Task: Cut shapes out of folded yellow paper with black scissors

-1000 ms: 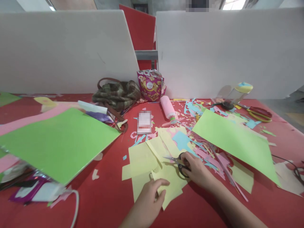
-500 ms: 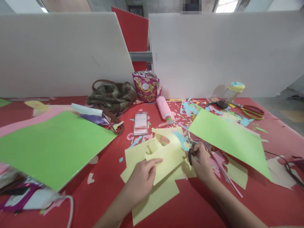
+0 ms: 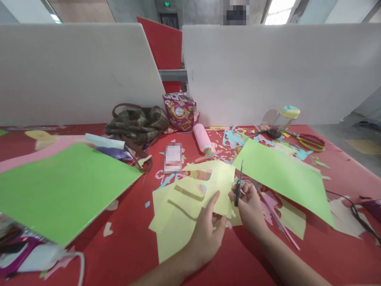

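My left hand (image 3: 208, 234) holds the lower edge of a pale yellow paper sheet (image 3: 223, 178), its index finger stretched over the top face. A curved cut-out and a loose curling strip (image 3: 189, 192) show along the sheet's left side. My right hand (image 3: 251, 206) is closed on scissors (image 3: 239, 186) with black handles. Their blades point up and away, beside the sheet's right edge and clear of it. The right fingertips reach that same edge; whether they pinch it I cannot tell. More yellow sheets (image 3: 172, 230) lie underneath on the red table.
Green sheets lie left (image 3: 68, 186) and right (image 3: 285, 178). Behind are a pink bottle (image 3: 202, 138), a purple snack bag (image 3: 180, 113), a plaid bag (image 3: 137, 123), a clear cup (image 3: 284, 119) and larger scissors (image 3: 311, 143). Colourful paper scraps (image 3: 235, 137) litter the table before white partitions (image 3: 253, 71).
My left hand has moved right, from the sheet's top to its lower edge. The sheet has turned and lifted. The scissors have left the paper, and their blades now point upward.
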The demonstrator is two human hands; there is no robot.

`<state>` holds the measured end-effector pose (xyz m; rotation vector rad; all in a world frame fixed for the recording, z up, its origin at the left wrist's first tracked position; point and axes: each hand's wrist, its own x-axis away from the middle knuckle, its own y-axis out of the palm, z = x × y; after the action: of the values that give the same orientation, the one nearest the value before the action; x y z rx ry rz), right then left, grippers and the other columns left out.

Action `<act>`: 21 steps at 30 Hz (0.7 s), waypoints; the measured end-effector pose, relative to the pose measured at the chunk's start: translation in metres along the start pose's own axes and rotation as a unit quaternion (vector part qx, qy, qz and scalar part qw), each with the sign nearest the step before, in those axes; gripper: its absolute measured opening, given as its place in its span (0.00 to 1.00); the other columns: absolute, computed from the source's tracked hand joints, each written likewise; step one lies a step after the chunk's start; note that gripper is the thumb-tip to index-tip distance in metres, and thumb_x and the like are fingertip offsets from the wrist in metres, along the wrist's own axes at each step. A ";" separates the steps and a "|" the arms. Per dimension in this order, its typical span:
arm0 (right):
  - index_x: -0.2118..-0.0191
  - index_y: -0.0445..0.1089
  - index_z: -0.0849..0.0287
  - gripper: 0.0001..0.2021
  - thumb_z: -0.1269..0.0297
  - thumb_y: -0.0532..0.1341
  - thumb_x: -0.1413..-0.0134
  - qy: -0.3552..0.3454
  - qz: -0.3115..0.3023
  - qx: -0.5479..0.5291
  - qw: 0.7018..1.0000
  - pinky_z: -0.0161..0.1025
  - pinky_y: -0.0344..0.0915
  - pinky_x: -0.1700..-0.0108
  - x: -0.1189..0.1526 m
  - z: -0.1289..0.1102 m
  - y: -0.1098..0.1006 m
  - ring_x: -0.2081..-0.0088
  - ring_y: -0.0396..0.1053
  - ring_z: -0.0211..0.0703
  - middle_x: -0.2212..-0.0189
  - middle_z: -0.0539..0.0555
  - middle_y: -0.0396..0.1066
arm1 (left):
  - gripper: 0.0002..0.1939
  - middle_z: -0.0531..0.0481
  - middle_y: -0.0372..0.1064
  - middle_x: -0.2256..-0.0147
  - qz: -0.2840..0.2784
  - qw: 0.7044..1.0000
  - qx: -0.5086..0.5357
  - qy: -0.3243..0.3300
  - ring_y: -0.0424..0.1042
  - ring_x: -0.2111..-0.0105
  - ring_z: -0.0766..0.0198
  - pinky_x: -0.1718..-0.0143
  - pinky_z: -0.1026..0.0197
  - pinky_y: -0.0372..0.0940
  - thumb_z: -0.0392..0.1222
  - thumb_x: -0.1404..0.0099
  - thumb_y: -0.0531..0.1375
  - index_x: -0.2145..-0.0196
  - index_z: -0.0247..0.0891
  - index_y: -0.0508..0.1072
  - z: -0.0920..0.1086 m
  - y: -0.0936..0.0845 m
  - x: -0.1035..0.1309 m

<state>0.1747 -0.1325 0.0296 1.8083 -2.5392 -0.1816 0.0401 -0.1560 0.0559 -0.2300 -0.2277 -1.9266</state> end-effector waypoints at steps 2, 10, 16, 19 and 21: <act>0.76 0.43 0.54 0.18 0.66 0.59 0.61 -0.001 0.006 0.009 1.000 0.33 0.57 0.75 -0.001 0.000 -0.001 0.74 0.58 0.36 0.74 0.47 0.54 | 0.33 0.43 0.67 0.66 -0.041 0.998 0.045 -0.011 0.67 0.66 0.61 0.65 0.62 0.61 0.41 0.43 0.53 0.43 0.35 0.44 -0.003 0.003 0.002; 0.75 0.44 0.54 0.16 0.68 0.58 0.62 -0.004 0.003 0.047 0.999 0.32 0.56 0.76 -0.004 0.000 -0.005 0.73 0.57 0.37 0.74 0.48 0.54 | 0.22 0.43 0.68 0.65 -0.217 0.967 0.044 -0.123 0.69 0.73 0.64 0.69 0.60 0.62 0.41 0.45 0.55 0.51 0.37 0.61 0.011 -0.021 0.009; 0.76 0.45 0.54 0.15 0.71 0.57 0.61 -0.019 -0.030 0.065 0.997 0.31 0.56 0.77 -0.003 0.002 -0.006 0.76 0.54 0.35 0.76 0.46 0.50 | 0.10 0.46 0.68 0.67 0.057 0.978 -0.181 0.080 0.65 0.65 0.59 0.62 0.61 0.57 0.43 0.43 0.52 0.70 0.38 0.72 0.035 -0.055 -0.006; 0.76 0.44 0.54 0.15 0.71 0.57 0.61 -0.030 -0.045 0.069 0.996 0.31 0.57 0.77 -0.002 0.003 -0.005 0.77 0.54 0.34 0.76 0.46 0.51 | 0.09 0.47 0.68 0.67 0.081 0.966 -0.214 0.117 0.63 0.63 0.57 0.58 0.61 0.54 0.43 0.45 0.54 0.72 0.40 0.73 0.039 -0.066 -0.021; 0.76 0.44 0.54 0.15 0.72 0.56 0.61 -0.037 -0.048 0.070 0.996 0.32 0.59 0.77 -0.002 0.004 -0.005 0.76 0.54 0.34 0.76 0.46 0.51 | 0.08 0.48 0.69 0.71 0.007 0.979 -0.190 0.075 0.65 0.66 0.57 0.61 0.62 0.55 0.44 0.47 0.55 0.75 0.39 0.73 0.040 -0.070 -0.030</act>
<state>0.1792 -0.1322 0.0249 2.0126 -2.5746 -0.0746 -0.0131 -0.0940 0.0826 -0.3368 0.2458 -1.9518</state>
